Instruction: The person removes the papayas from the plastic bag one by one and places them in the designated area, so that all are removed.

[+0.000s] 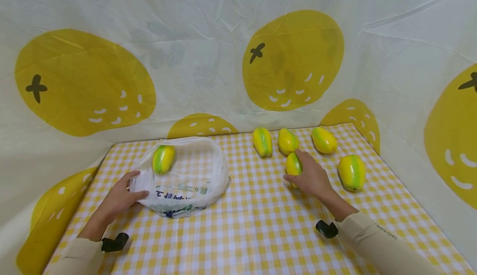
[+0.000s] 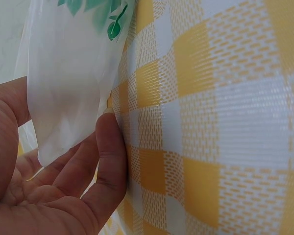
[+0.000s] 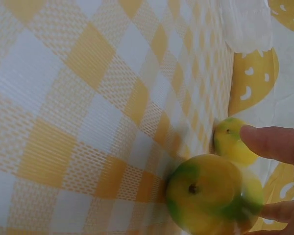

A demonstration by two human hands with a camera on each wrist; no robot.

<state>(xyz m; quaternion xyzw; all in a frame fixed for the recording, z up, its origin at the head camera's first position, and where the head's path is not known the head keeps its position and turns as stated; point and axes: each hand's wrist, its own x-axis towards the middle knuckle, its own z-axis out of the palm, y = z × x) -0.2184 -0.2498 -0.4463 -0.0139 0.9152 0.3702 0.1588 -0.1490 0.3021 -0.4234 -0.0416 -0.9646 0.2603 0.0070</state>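
Observation:
A white translucent plastic bag [image 1: 220, 175] with printed lettering lies mouth open on the left half of the table. One yellow papaya-like fruit [image 1: 164, 159] with a green stripe is inside it. At the bag's left rim, my left hand [image 1: 121, 194] holds the plastic between thumb and fingers; the left wrist view shows a fold of the bag [image 2: 68, 98] there. My right hand [image 1: 313, 175] reaches around another such fruit [image 1: 293, 165], fingers on its far side. In the right wrist view, the thumb [image 3: 272, 142] appears apart from that fruit [image 3: 206, 191].
Several more yellow-green fruits stand near the back right, among them one at the left [image 1: 263, 141], one behind my right hand [image 1: 287, 141] and one to its right [image 1: 352, 172]. A yellow checked cloth [image 1: 238, 242] covers the table. Lemon-patterned fabric [image 1: 201, 76] rises behind it.

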